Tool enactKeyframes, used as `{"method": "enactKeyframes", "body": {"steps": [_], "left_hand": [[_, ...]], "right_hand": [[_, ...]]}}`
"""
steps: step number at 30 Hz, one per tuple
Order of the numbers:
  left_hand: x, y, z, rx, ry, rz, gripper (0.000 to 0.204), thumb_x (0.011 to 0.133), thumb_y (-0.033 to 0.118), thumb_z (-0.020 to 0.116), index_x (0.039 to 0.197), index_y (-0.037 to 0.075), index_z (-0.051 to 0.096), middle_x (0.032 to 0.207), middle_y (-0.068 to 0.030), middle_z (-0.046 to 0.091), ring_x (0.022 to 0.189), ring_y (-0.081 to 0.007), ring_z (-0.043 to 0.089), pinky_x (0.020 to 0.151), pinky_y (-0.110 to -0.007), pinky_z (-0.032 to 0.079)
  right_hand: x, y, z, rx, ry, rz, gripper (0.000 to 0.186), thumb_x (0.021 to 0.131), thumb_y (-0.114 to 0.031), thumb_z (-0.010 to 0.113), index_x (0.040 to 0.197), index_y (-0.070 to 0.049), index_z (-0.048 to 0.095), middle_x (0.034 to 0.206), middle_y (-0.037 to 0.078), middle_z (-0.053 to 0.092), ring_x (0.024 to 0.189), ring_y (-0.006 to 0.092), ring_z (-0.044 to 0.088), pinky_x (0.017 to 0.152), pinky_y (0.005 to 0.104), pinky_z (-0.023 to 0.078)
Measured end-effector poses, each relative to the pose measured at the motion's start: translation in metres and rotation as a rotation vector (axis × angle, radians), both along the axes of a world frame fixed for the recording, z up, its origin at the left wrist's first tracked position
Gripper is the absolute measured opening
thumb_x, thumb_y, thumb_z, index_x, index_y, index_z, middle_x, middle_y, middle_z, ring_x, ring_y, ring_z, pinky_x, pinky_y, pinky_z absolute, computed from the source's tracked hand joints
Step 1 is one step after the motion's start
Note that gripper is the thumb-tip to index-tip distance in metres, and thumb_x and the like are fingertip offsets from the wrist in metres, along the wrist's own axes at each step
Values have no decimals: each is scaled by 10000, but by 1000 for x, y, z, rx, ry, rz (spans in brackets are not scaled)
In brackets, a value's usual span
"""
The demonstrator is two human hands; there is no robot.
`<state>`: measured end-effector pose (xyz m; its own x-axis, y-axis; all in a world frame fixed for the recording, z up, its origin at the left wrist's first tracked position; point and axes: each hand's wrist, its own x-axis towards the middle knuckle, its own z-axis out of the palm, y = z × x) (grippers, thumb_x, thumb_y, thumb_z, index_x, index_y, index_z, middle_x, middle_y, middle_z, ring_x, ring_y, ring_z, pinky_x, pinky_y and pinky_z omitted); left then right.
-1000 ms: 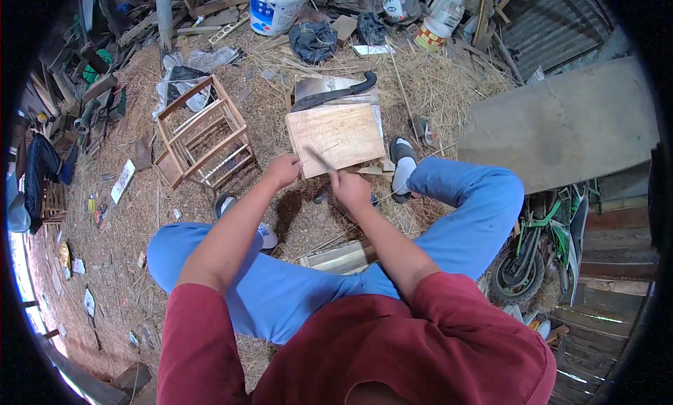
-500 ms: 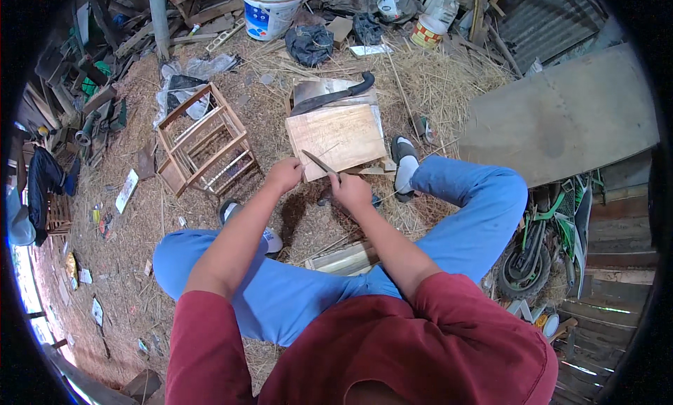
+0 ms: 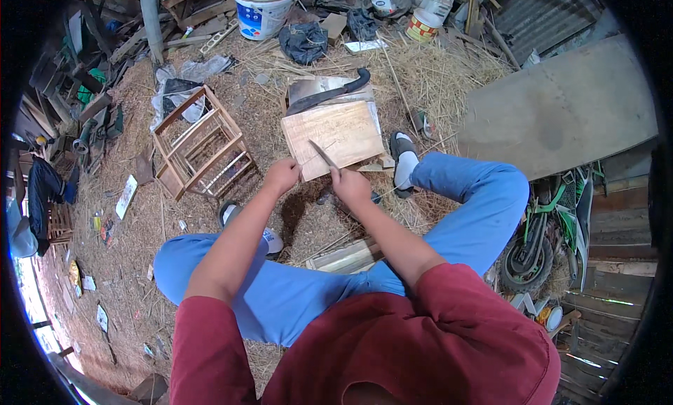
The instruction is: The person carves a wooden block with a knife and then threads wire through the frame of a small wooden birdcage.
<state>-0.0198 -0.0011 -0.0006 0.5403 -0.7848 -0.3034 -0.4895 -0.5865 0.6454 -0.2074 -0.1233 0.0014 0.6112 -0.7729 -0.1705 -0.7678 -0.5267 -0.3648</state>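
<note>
My right hand [image 3: 350,186] is closed on a knife [image 3: 322,152], whose blade points forward and left over a light wooden board [image 3: 338,130]. My left hand [image 3: 283,175] is closed at the board's lower left edge, pinching what looks like a thin stick [image 3: 315,157] lying across the board, partly hidden by fingers and blade. A large machete [image 3: 322,96] with a black handle rests just beyond, on boards under the light one. To the left a small wooden slatted frame [image 3: 203,142] lies on the straw-covered ground.
Buckets [image 3: 258,16], black bags [image 3: 303,44] and scrap wood lie at the back. A large flat panel [image 3: 561,103] is at the right, above a green motorbike [image 3: 533,244]. My bent legs [image 3: 463,216] surround the work spot; a plank [image 3: 329,258] lies between them.
My right hand and knife have shifted slightly, the blade's tip moving up and to the right over the board. My left hand stays at the board's edge. The view has shifted slightly.
</note>
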Motion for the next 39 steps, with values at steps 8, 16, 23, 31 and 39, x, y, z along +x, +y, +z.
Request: {"method": "enactKeyframes", "body": {"steps": [8,16,23,31,39], "left_hand": [[3,2,-9,2,-49,-34,285,917,322,589,945,82,739,1004,-188,713,956,-400,673,844,-498,524],[7,2,-9,8,9,-37,288,940,308,562,919,74,729,996,-189,706,963,-401,661,862,-499,513],[4,0,-7,14,-30,-55,302,933,317,566,950,60,723,994,-208,703,958,-420,660,854,-493,520],[5,-1,-4,40,-17,-55,314,931,327,570,992,61,726,1047,-218,702,997,-427,661,880,-497,523],[3,-2,0,69,0,-29,307,919,332,590,986,68,732,1029,-202,712,983,-409,672,864,-486,530]], "right_hand": [[-9,0,12,26,49,80,578,1012,-532,420,881,-78,753,853,207,727,830,420,714,763,532,564],[-10,6,-2,-19,15,237,593,1012,-550,421,862,-66,728,809,225,712,785,428,704,740,549,555],[-7,12,1,35,38,132,619,1017,-548,419,867,-38,738,838,239,715,794,430,703,749,543,552],[-13,-12,2,22,68,172,608,1017,-545,419,897,-47,748,862,236,719,818,420,709,746,537,560],[-12,-15,6,37,35,-11,610,1015,-545,416,873,-52,746,864,234,719,834,437,706,767,538,560]]}}
